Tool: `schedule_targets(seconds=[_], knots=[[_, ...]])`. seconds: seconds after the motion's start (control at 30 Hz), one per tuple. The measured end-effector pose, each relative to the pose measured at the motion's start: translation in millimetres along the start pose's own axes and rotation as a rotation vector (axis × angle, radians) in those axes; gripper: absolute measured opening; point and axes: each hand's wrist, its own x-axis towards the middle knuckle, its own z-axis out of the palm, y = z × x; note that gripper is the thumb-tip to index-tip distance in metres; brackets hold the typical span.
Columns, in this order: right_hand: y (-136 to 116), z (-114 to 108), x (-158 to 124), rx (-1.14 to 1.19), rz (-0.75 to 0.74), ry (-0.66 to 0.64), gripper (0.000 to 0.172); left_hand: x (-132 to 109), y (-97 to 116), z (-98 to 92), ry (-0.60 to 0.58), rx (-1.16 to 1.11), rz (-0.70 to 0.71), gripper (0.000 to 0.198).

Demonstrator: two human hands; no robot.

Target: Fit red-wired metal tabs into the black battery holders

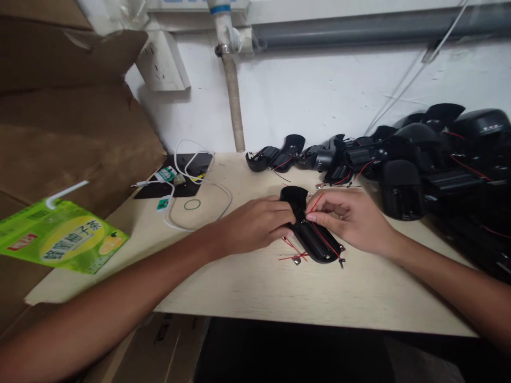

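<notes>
A black plastic housing (319, 243) with a rounded end and a long hollow lies on the table between my hands. My left hand (261, 221) is closed around its left side near the middle, fingers curled over the edge. With thumb and forefinger pinched together, my right hand (343, 215) holds a thin red wire (318, 202) above the housing. Another red wire (328, 240) runs along the hollow to a small metal terminal (341, 261) at the near end. Left of the housing lie loose red wires (293, 247) and a small metal contact (296, 260).
Many black housings (403, 189) with red wires are piled at the right and along the wall. At the left are a green drink carton (67, 236) with a straw, a white cable (229, 197), a black sheet (191, 189) and a cardboard box (72, 122).
</notes>
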Motion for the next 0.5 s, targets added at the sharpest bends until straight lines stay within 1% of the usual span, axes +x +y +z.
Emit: schedule_targets(seconds=[0.27,0.5], knots=[[1.5,2.5,-1.2,-0.059,-0.036,-0.003,0.014,0.2,1.5,-0.3,0.01,-0.007,0.004,0.019],[0.8,-0.1,0.4,-0.155,-0.153,-0.021,0.011,1.4,0.5,0.1,-0.021,-0.04,-0.004,0.021]])
